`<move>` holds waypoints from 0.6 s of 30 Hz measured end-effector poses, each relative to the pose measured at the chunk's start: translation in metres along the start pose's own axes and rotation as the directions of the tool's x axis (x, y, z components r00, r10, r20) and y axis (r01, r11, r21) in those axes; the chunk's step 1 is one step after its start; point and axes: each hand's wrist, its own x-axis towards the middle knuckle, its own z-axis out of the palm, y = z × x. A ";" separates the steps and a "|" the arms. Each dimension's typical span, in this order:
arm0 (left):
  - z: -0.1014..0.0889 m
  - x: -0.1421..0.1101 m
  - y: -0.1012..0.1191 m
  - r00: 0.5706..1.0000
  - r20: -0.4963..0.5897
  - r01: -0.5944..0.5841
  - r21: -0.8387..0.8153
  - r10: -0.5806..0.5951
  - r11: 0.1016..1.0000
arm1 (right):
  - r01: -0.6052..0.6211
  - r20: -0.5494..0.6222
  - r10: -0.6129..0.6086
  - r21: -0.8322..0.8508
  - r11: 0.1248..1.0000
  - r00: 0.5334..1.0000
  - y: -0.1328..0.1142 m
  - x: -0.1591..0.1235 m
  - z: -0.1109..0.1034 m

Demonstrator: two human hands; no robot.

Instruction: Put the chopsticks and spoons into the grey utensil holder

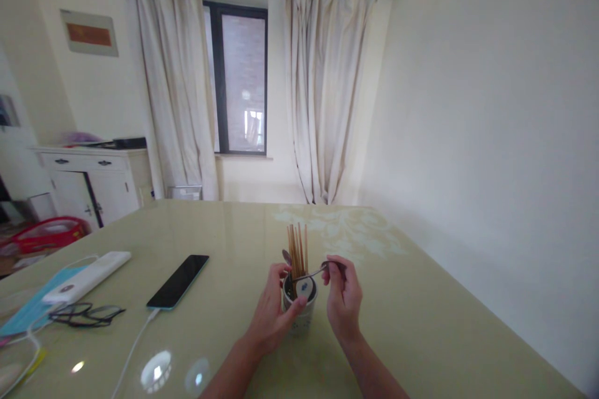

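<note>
A small white cup-like holder (300, 318) stands on the glossy greenish table (421, 324), with several wooden chopsticks (297, 250) upright in it. My left hand (274, 312) wraps around the holder's left side, thumb at its rim. My right hand (344, 299) pinches the handle of a metal spoon (309, 274), whose bowl end rests down inside the holder. Another spoon (286, 256) sticks up at the holder's left rim behind the chopsticks.
A black phone (178, 280) on a white cable lies left of the holder. Further left are a white power bank (87, 277), black glasses (87, 313) and a blue face mask (28, 312). A white wall runs along the table's right side.
</note>
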 end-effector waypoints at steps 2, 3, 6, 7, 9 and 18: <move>0.001 0.000 0.001 1.000 -0.007 -0.002 -0.014 0.002 1.000 | 0.022 0.023 -0.021 -0.043 0.999 1.000 0.002 -0.002 -0.001; 0.002 0.001 0.002 1.000 -0.014 -0.008 -0.019 0.008 1.000 | 0.032 0.031 -0.030 -0.067 0.997 0.999 0.003 -0.003 -0.002; 0.003 0.002 0.003 0.999 -0.028 -0.036 -0.029 0.036 0.999 | 0.059 0.053 -0.054 -0.104 0.993 0.997 0.005 -0.003 -0.004; 0.003 0.002 0.004 0.999 -0.027 -0.048 -0.035 0.047 0.998 | 0.064 0.065 -0.058 -0.102 0.993 0.996 0.004 -0.004 -0.004; 0.004 0.003 0.005 0.998 -0.022 -0.063 -0.043 0.063 0.997 | 0.074 0.114 -0.064 -0.092 0.993 0.991 0.002 -0.004 -0.004; 0.005 0.004 0.005 0.996 -0.022 -0.093 -0.047 0.092 0.995 | 0.238 0.306 -0.174 -0.185 0.954 0.936 0.001 -0.008 0.005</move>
